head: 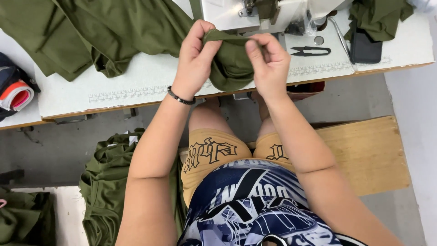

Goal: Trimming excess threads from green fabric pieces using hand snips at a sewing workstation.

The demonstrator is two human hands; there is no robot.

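A pale white worktable with a wooden edge (136, 91) spans twelve o'clock. Grey concrete floor (54, 141) lies below. A plain wooden bench (368, 155) sits at four o'clock.

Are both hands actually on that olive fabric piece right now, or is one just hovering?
Touching. The head view shows the left hand and right hand each pinching the folded edge of the olive fabric piece, fingers wrapped over it.
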